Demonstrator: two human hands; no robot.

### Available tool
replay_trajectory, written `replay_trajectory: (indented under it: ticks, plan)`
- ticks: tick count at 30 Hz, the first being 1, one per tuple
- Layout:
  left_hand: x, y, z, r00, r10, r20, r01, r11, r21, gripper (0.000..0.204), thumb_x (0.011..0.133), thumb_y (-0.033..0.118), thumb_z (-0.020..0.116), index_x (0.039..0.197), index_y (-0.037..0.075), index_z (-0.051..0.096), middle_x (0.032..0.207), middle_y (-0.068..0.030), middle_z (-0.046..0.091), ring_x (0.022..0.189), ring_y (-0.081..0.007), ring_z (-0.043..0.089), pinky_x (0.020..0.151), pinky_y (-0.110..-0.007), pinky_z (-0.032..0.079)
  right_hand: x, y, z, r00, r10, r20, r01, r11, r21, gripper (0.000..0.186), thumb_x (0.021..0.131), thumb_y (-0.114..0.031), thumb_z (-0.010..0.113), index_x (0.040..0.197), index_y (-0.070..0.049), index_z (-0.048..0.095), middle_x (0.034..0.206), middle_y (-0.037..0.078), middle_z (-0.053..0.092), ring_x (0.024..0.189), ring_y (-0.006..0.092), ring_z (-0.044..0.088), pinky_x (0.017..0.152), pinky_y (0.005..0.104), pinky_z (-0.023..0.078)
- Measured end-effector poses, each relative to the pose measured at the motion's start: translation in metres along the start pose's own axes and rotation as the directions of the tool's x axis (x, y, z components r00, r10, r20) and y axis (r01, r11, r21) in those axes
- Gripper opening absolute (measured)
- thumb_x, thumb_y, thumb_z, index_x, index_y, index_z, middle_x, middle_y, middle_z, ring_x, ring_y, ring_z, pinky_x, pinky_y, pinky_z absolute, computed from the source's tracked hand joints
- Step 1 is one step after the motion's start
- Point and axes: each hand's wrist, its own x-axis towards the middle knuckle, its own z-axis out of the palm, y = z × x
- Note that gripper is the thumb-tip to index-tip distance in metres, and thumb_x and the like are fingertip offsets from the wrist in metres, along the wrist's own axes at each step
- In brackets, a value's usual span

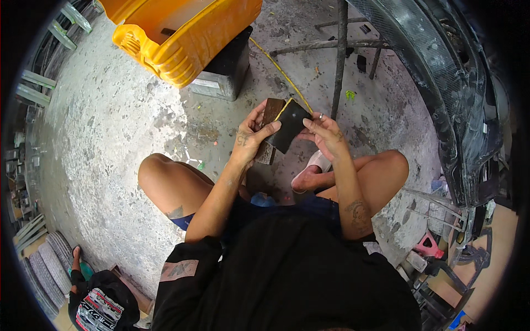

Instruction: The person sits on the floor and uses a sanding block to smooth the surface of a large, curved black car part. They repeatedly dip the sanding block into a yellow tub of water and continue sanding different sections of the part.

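In front of my body, my left hand is closed around a dark brown wooden block and a black sheet lying against it. The black sheet looks like sandpaper and has a thin yellow edge along its upper left. My left thumb presses on its face. The fingers of my right hand pinch the sheet's right corner, with the thumb on top. Beyond that hand, a thin yellow cord or strip runs back across the floor; whether it touches my fingers I cannot tell.
A yellow plastic shell rests on a black box at the far left. Dark metal stand legs and a large black panel are on the right. Tires and another person are at the lower left.
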Motion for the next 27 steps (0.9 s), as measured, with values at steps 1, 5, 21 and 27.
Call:
replay_trajectory:
  ticks: [1, 5, 21, 27]
  plan:
    - [-0.001, -0.001, -0.001, 1.0, -0.001, -0.004, 0.001, 1.0, -0.005, 0.071, 0.092, 0.006, 0.076, 0.153, -0.004, 0.041, 0.14, -0.0126, 0.062, 0.122, -0.0171, 0.062, 0.106, -0.03, 0.047, 0.001, 0.006, 0.001, 0.998, -0.05, -0.038, 0.049, 0.998, -0.032, 0.038, 0.093, -0.014, 0.077, 0.126, -0.003, 0.06, 0.108, 0.009, 0.068, 0.091, 0.017, 0.069, 0.083, 0.0351, 0.059]
    - [-0.001, -0.006, -0.005, 0.995, -0.102, -0.009, 0.102, 0.995, -0.006, 0.065, 0.096, 0.006, 0.071, 0.153, -0.003, 0.041, 0.141, -0.0109, 0.061, 0.124, -0.0166, 0.06, 0.107, -0.03, 0.045, 0.005, 0.008, 0.007, 0.994, -0.084, -0.072, 0.051, 0.926, -0.374, 0.027, 0.093, -0.011, 0.077, 0.115, -0.003, 0.064, 0.107, 0.009, 0.069, 0.085, 0.0184, 0.071, 0.077, 0.0369, 0.061]
    - [-0.003, -0.013, -0.007, 0.999, -0.036, -0.01, 0.037, 0.996, 0.082, 0.057, 0.102, 0.016, 0.064, 0.155, 0.007, 0.044, 0.133, -0.0092, 0.065, 0.113, -0.0151, 0.064, 0.098, -0.029, 0.05, 0.006, 0.027, 0.027, 0.989, -0.032, -0.145, 0.005, 0.983, -0.182, 0.026, 0.089, -0.011, 0.082, 0.107, 0.0, 0.066, 0.095, 0.008, 0.071, 0.084, 0.0166, 0.07, 0.079, 0.0317, 0.06]
    - [0.0, -0.012, -0.009, 0.999, -0.036, -0.016, 0.036, 0.999, 0.002, 0.055, 0.104, 0.027, 0.061, 0.153, 0.005, 0.047, 0.134, -0.0086, 0.063, 0.119, -0.015, 0.06, 0.102, -0.028, 0.047, 0.008, 0.025, 0.02, 0.985, -0.057, -0.161, 0.044, 0.995, -0.086, 0.026, 0.09, -0.011, 0.081, 0.109, -0.001, 0.067, 0.102, 0.007, 0.07, 0.093, 0.0168, 0.069, 0.083, 0.0317, 0.057]
